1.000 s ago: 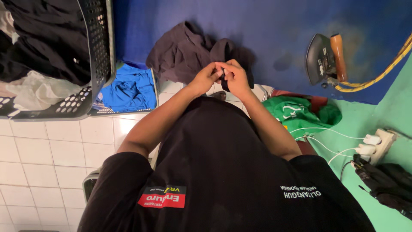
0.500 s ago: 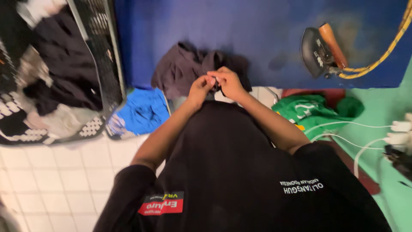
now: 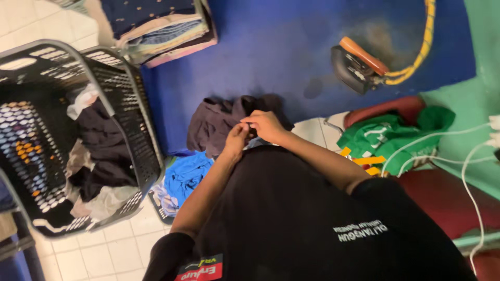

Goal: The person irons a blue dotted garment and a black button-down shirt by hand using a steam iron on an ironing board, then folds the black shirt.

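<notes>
- A dark garment (image 3: pixel 224 122) is bunched at the centre of the frame, at the near edge of the blue pad (image 3: pixel 271 52).
- The left hand (image 3: pixel 237 139) and the right hand (image 3: pixel 266 125) are brought close together over the garment's edge; the fingers are curled and a fold of cloth appears to be pinched between them, though the exact grip cannot be told.
- The step in hand is judged to be the picking up or sorting out of the garment's edge before it is spread.
- For the next move, the cloth would need to be gripped firmly at two points and drawn apart flat on the pad.
- An iron (image 3: pixel 357 63) is lying in the upper right, well apart from the hands.
- A black basket (image 3: pixel 133 109) of clothes is seen at the left, a folded stack (image 3: pixel 156 26) at the top.
</notes>
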